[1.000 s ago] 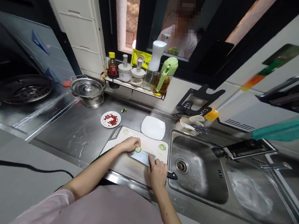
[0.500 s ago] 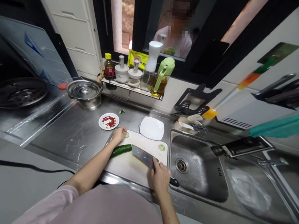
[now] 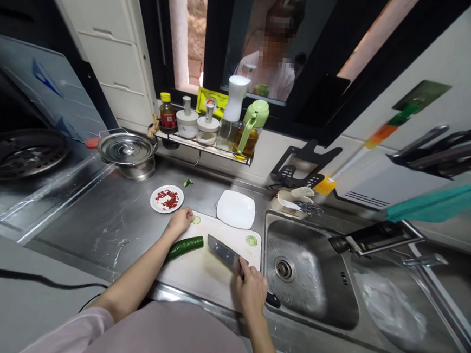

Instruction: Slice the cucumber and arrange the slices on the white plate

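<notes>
Left hand (image 3: 180, 220) has swung out from beside the knife blade to ten o'clock on the board (image 3: 200, 280), uncovering the cucumber (image 3: 187, 246).
Its fingers curl beside a thin, pale round slice (image 3: 195, 220) at eleven; I can't tell whether they pinch anything. Glossy and green, the cucumber lies toward nine, its blunt end just apart from the flat metal knife (image 3: 223, 252). Grasping that knife, the right hand (image 3: 252, 289) sits at four. Overlapping slices (image 3: 251, 241) rest at two, a smooth white dish (image 3: 235, 209) past one; open board stretches toward six, and the steel sink (image 3: 265, 249) edges it at three.
</notes>
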### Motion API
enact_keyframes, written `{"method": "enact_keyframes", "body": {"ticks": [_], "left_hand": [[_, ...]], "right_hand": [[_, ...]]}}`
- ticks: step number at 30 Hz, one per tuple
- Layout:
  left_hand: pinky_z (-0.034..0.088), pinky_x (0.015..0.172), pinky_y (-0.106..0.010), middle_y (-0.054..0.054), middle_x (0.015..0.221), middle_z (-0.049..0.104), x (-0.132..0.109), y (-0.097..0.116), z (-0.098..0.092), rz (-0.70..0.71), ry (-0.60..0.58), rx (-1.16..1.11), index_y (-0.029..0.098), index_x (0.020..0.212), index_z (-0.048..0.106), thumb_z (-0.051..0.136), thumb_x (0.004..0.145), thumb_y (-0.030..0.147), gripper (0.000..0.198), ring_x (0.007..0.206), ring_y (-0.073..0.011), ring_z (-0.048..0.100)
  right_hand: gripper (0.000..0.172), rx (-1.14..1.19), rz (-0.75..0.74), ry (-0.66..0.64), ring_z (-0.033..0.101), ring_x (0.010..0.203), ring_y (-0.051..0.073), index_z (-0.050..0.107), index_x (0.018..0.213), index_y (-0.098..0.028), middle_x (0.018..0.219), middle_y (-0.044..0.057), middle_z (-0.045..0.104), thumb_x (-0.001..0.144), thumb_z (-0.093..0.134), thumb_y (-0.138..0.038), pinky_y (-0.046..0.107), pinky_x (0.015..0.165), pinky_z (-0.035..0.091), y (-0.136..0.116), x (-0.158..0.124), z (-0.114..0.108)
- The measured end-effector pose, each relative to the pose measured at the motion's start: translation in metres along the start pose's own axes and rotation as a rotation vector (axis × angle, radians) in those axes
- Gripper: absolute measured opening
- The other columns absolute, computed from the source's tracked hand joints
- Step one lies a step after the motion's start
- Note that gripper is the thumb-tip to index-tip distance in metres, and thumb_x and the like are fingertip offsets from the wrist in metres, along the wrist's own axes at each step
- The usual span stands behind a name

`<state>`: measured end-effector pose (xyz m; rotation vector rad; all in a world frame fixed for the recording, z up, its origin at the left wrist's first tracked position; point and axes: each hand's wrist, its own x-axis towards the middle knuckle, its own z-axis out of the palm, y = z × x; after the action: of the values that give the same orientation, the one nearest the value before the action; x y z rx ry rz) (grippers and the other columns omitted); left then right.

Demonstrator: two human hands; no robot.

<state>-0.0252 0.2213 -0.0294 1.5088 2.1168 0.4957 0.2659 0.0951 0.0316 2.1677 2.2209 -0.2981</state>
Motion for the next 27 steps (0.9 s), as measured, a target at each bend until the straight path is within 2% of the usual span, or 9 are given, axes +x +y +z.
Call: {"method": "enact_keyframes", "body": {"ticks": [5,9,12,15,18,21,27], "left_hand": [[0.039,0.07,-0.024,-0.006,0.092,0.071,-0.006,0.004,0.001,0.031,-0.045,0.072,0.02,0.085,0.066,0.067,0.076,0.024,0.01,0.085,-0.018,0.063],[0.039,0.068,-0.024,-0.004,0.089,0.072,-0.007,0.009,0.0,-0.015,-0.028,0.003,0.021,0.084,0.067,0.066,0.076,0.024,0.009,0.083,-0.0175,0.063],[0.039,0.067,-0.023,-0.003,0.085,0.071,-0.013,0.011,-0.003,-0.075,0.049,-0.108,0.021,0.088,0.068,0.061,0.08,0.026,0.012,0.079,-0.0163,0.063],[0.04,0.068,-0.024,-0.003,0.086,0.07,-0.025,0.014,-0.004,-0.079,0.162,-0.169,0.02,0.093,0.068,0.055,0.085,0.028,0.017,0.079,-0.0164,0.062],[0.043,0.075,-0.026,-0.004,0.088,0.069,-0.044,0.015,-0.001,0.08,0.217,-0.168,0.02,0.091,0.069,0.054,0.086,0.028,0.018,0.084,-0.0173,0.061],[0.045,0.085,-0.031,-0.006,0.095,0.069,-0.066,0.011,0.002,0.274,0.221,-0.133,0.021,0.089,0.071,0.055,0.086,0.028,0.018,0.092,-0.0193,0.061],[0.045,0.093,-0.033,-0.006,0.105,0.069,-0.1,-0.003,0.006,0.514,0.102,-0.041,0.025,0.099,0.074,0.056,0.089,0.034,0.023,0.1,-0.0199,0.061]], "right_hand": [[0.044,0.058,0.013,0.021,0.061,0.097,0.021,0.06,0.129,-0.025,0.099,0.008,0.069,0.087,0.049,-0.02,0.03,0.085,0.035,0.001,0.005,0.002],[0.04,0.182,0.031,0.026,0.062,0.099,0.021,0.061,0.127,-0.024,0.105,0.008,0.07,0.091,0.044,-0.024,0.028,0.085,0.038,-0.001,0.008,0.003],[0.038,0.349,0.039,-0.009,0.063,0.102,0.02,0.064,0.121,-0.024,0.112,0.007,0.07,0.095,0.037,-0.032,0.025,0.084,0.04,-0.005,0.012,0.003],[0.037,0.417,-0.008,-0.074,0.064,0.099,0.02,0.065,0.112,-0.021,0.108,0.007,0.071,0.096,0.033,-0.032,0.024,0.079,0.041,-0.015,0.02,0.001],[0.036,0.374,-0.024,-0.127,0.065,0.096,0.022,0.063,0.109,-0.017,0.102,0.01,0.072,0.097,0.033,-0.032,0.025,0.077,0.04,-0.031,0.028,-0.002],[0.034,0.337,-0.021,-0.175,0.065,0.097,0.022,0.062,0.11,-0.016,0.102,0.011,0.071,0.095,0.036,-0.03,0.025,0.075,0.039,-0.047,0.032,-0.005],[0.033,0.285,-0.076,-0.208,0.065,0.097,0.022,0.059,0.115,-0.016,0.105,0.012,0.07,0.093,0.035,-0.025,0.027,0.075,0.039,-0.071,0.026,-0.009]]}}
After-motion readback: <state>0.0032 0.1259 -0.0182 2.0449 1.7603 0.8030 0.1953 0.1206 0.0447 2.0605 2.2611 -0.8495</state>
